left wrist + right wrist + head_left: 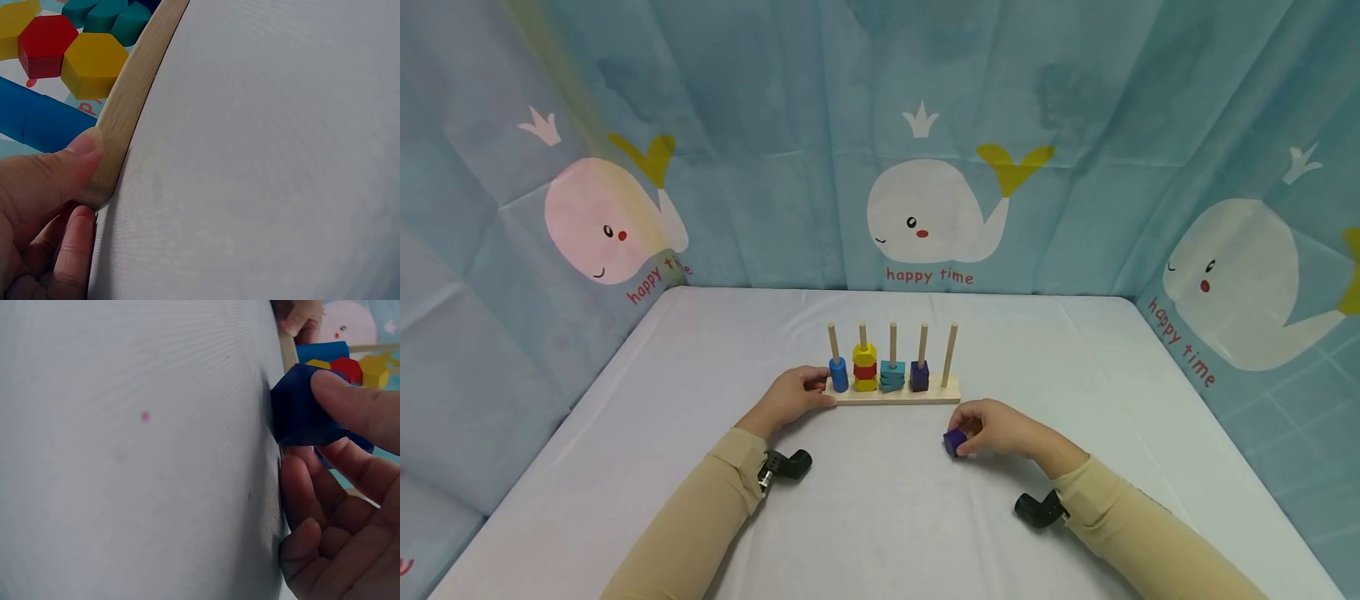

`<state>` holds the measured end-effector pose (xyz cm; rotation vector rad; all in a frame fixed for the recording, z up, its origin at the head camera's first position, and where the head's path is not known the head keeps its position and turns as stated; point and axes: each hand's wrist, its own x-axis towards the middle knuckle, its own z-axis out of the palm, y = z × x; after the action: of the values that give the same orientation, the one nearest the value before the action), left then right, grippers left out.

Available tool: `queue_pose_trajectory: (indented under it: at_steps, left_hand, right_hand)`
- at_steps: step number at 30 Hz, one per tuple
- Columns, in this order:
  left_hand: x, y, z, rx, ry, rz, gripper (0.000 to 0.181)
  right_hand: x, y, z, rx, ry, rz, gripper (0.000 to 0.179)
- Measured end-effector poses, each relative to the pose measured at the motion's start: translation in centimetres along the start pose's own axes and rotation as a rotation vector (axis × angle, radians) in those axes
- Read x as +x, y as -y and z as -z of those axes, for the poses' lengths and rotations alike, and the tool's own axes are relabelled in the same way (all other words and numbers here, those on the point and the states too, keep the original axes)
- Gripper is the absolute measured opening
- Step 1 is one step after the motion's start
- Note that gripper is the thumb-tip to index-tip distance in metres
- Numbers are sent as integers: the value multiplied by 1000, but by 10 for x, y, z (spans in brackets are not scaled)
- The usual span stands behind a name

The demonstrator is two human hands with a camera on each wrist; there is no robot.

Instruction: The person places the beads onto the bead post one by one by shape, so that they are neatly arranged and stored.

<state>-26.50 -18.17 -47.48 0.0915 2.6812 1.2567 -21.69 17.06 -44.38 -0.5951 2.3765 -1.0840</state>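
Observation:
A wooden peg stacker [895, 398] with several upright pegs stands on the table. My left hand [790, 398] grips its left end, thumb on the front of the base [128, 103]. Blue cylinders [838, 375] fill the leftmost peg; beside them are yellow and red hexagonal blocks [865, 372], then teal blocks [892, 377] and a dark purple block [919, 377]. The rightmost peg [951, 357] is bare. In front of the base's right end, my right hand [1000, 429] pinches a dark blue-purple block [303, 406] between thumb and fingers, close over the tabletop.
A white cloth [880, 517] covers the table. Blue curtains [775, 208] with printed whales enclose its back and sides. A black wrist camera [793, 465] sits by the left cuff, and another black camera [1037, 510] by the right.

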Motion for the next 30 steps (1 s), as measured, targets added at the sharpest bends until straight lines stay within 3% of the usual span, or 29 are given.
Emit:
queue_pose_trajectory:
  at_steps: [10,22,30]
  left_hand:
    - [0,1,-1,5,1,13,57]
    - [-1,-4,2,21,-3,9,56]
    - [-2,-3,1,32,3,-15,56]
  right_hand:
    - [-6,15,15,-57,-74,106,23]
    - [0,87,69,-152,-252,194,24]
    - [15,112,83,-175,-356,232,27]
